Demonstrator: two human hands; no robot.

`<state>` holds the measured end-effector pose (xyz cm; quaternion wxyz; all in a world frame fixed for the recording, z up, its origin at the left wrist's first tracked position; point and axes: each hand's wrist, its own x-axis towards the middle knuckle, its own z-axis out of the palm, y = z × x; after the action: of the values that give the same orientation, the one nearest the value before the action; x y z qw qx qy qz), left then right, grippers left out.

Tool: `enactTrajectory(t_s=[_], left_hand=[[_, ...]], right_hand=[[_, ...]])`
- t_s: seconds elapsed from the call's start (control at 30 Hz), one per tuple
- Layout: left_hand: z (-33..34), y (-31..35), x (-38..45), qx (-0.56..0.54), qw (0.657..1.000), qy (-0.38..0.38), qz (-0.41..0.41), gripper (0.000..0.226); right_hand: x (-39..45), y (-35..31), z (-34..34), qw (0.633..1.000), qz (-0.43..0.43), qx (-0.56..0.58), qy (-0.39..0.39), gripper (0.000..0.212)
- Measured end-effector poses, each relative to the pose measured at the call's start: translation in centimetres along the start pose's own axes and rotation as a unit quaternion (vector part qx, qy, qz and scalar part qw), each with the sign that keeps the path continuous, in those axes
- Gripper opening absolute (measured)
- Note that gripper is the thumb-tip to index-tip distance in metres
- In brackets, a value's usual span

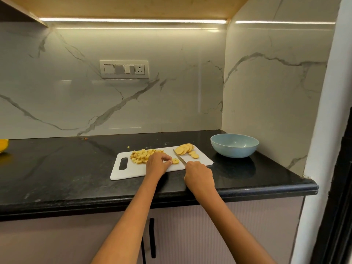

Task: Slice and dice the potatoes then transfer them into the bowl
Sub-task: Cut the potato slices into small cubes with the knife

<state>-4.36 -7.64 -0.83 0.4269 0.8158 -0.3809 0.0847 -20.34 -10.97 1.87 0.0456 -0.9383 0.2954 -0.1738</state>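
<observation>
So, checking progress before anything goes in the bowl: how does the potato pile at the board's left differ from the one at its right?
The left pile is small diced chunks, heaped loosely beside the left hand. The right pile is round slices, overlapping in a fanned row beyond the knife. Both are yellow potato on the white cutting board.

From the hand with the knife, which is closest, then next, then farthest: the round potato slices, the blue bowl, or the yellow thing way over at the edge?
Measured from the right hand in the head view:
1. Round potato slices, just beyond it on the cutting board.
2. Blue bowl, farther off to the right on the counter.
3. Yellow thing, far left at the picture's edge.
</observation>
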Motion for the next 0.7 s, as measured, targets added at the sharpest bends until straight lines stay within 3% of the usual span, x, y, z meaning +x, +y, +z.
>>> enactTrajectory(t_s=[0.7], left_hand=[[-0.26, 0.22, 0.02, -0.006, 1.000, -0.016, -0.020, 0.013]], right_hand=[[0.54, -1.00, -0.68, 0.997, -0.047, -0.042, -0.034, 0.029]])
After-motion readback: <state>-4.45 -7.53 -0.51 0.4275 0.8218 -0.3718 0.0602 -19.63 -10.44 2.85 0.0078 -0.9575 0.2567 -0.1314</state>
